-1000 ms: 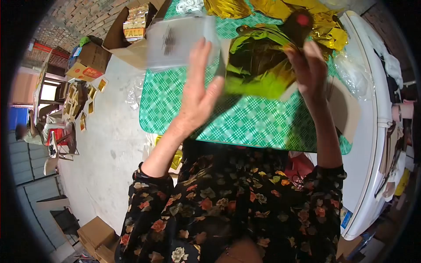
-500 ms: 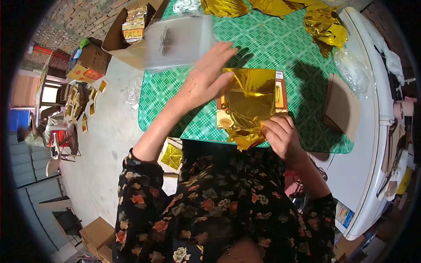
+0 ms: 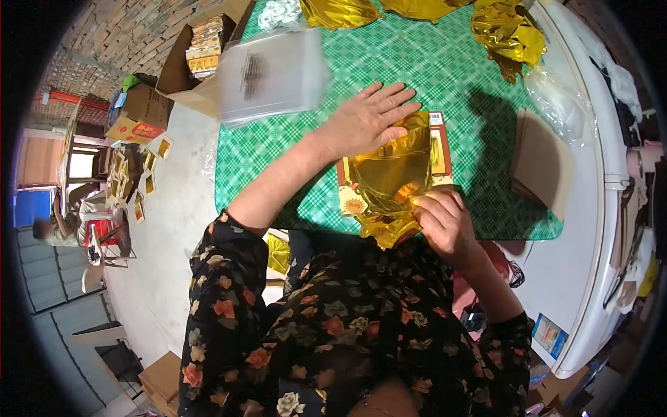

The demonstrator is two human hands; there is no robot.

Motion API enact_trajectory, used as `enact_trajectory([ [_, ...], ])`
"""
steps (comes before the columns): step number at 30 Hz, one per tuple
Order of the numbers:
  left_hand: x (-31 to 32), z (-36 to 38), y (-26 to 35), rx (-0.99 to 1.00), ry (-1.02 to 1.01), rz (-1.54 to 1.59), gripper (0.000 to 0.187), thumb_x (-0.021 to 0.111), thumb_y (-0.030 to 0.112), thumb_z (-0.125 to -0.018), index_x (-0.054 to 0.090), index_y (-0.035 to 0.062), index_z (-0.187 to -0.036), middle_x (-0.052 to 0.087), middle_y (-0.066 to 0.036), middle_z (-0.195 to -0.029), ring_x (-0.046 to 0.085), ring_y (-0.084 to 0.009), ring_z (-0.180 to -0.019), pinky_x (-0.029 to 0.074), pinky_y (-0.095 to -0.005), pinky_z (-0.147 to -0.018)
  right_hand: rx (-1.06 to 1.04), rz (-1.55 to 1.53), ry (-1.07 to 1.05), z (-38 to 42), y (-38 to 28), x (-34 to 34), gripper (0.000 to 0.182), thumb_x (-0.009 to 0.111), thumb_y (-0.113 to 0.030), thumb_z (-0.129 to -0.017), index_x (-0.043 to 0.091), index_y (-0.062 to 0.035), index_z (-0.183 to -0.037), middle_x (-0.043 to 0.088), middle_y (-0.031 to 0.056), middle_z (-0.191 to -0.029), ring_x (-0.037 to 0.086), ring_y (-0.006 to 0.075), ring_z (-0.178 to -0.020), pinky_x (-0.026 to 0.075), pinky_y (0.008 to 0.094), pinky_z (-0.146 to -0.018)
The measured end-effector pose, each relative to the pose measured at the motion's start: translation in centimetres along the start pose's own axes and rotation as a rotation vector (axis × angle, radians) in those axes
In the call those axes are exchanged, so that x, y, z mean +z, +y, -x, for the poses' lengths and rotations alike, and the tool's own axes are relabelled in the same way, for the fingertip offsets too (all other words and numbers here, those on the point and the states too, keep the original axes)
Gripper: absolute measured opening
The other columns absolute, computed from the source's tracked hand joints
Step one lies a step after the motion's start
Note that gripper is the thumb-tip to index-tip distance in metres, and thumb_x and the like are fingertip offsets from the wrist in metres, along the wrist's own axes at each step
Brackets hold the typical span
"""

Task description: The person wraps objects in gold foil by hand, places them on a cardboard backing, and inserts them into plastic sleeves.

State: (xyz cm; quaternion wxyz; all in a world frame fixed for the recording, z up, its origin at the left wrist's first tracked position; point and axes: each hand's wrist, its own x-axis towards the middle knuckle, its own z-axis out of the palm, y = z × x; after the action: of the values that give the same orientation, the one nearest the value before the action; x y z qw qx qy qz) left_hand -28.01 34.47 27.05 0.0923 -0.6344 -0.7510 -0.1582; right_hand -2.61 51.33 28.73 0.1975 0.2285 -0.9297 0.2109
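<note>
A shiny gold foil sheet [image 3: 390, 186], creased and crumpled at its lower end, lies over a printed card [image 3: 439, 149] at the centre of the frame, on the surface [image 3: 445, 76] with its green checked cloth. The left hand [image 3: 368, 121] presses flat and open on the foil's upper edge. The right hand [image 3: 445, 219] pinches the foil's lower right corner. More gold foil [image 3: 507, 35] sits at the upper right, a cardboard box [image 3: 201, 59] at the upper left.

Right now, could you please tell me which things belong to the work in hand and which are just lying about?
In hand: left hand flat on gold foil sheet; right hand pinching it; printed card beneath.
Lying about: crumpled gold foil, clear bags, cardboard pieces, box.
</note>
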Motion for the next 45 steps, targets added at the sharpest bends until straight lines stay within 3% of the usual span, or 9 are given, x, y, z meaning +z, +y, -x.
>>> enact_trajectory([
  [7, 0.0, 0.1, 0.6, -0.024, -0.040, -0.012, 0.063, 0.038, 0.053, -0.111, 0.039, 0.0169, -0.163, 0.037, -0.010, -0.169, 0.030, -0.0294, -0.158, 0.017, -0.0520, -0.131, 0.036, -0.048, 0.010, 0.0, -0.2, -0.1, 0.021, 0.067, -0.005, -0.079, 0.067, -0.0010, -0.100, 0.068, 0.0151, -0.117, 0.064, 0.0340, -0.112, 0.051, 0.0489, -0.099],
  [14, -0.1, 0.1, 0.7, -0.019, -0.053, -0.030, 0.061, 0.040, 0.053, -0.110, 0.040, 0.0213, -0.163, 0.036, -0.011, -0.169, 0.030, -0.0300, -0.158, 0.018, -0.0523, -0.131, 0.160, -0.037, 0.092, 1.3, 1.9, -1.7, 0.052, 0.063, 0.003, -0.078, 0.055, -0.0009, -0.130, 0.063, 0.0163, -0.130, 0.059, 0.0365, -0.125, 0.046, 0.0515, -0.108],
  [18, -0.1, 0.0, 0.7, -0.021, -0.052, -0.034, 0.060, 0.041, 0.053, -0.110, 0.041, 0.0226, -0.162, 0.036, -0.011, -0.169, 0.031, -0.0306, -0.157, 0.018, -0.0526, -0.131, 0.195, 0.119, -0.026, 0.0, 1.7, -1.9, 0.049, 0.070, -0.004, -0.083, 0.061, -0.0012, -0.130, 0.057, 0.0128, -0.140, 0.053, 0.0315, -0.134, 0.041, 0.0486, -0.114],
  [24, -0.5, 0.0, 0.8, -0.004, -0.021, -0.025, 0.059, 0.043, 0.051, -0.109, 0.043, 0.0233, -0.161, 0.037, -0.010, -0.169, 0.031, -0.0306, -0.157, 0.019, -0.0534, -0.131, 0.185, 0.210, -0.066, 0.2, 1.3, -1.3, 0.044, 0.076, -0.015, -0.087, 0.066, -0.0017, -0.128, 0.059, 0.0119, -0.139, 0.050, 0.0284, -0.138, 0.039, 0.0492, -0.117],
  [31, -1.3, -0.5, 1.3, 0.123, -0.045, -0.031, 0.059, 0.053, 0.039, -0.105, 0.043, 0.0223, -0.161, 0.038, -0.006, -0.169, 0.032, -0.0283, -0.157, 0.021, -0.0497, -0.131, 0.182, 0.235, -0.056, 0.3, 1.4, -1.0, 0.040, 0.074, -0.014, -0.088, 0.067, -0.0018, -0.126, 0.061, 0.0117, -0.137, 0.052, 0.0283, -0.137, 0.039, 0.0486, -0.117],
  [38, -0.7, 0.0, 1.3, 0.137, -0.089, 0.064, 0.057, 0.048, 0.033, -0.107, 0.040, 0.0217, -0.162, 0.037, -0.005, -0.169, 0.032, -0.0276, -0.158, 0.021, -0.0489, -0.132, 0.182, 0.261, -0.050, 0.1, 1.2, -1.0, 0.038, 0.072, -0.012, -0.087, 0.068, -0.0028, -0.124, 0.062, 0.0107, -0.137, 0.053, 0.0272, -0.136, 0.040, 0.0473, -0.116],
  [45, -0.8, 0.0, 1.3, 0.136, -0.124, 0.084, 0.057, 0.046, 0.032, -0.107, 0.039, 0.0208, -0.163, 0.034, -0.007, -0.170, 0.030, -0.0289, -0.158, 0.019, -0.0502, -0.132, 0.165, 0.040, 0.077, -1.0, 3.6, -1.7, 0.037, 0.067, -0.006, -0.089, 0.066, -0.0026, -0.126, 0.065, 0.0131, -0.131, 0.060, 0.0323, -0.126, 0.044, 0.0472, -0.111],
])
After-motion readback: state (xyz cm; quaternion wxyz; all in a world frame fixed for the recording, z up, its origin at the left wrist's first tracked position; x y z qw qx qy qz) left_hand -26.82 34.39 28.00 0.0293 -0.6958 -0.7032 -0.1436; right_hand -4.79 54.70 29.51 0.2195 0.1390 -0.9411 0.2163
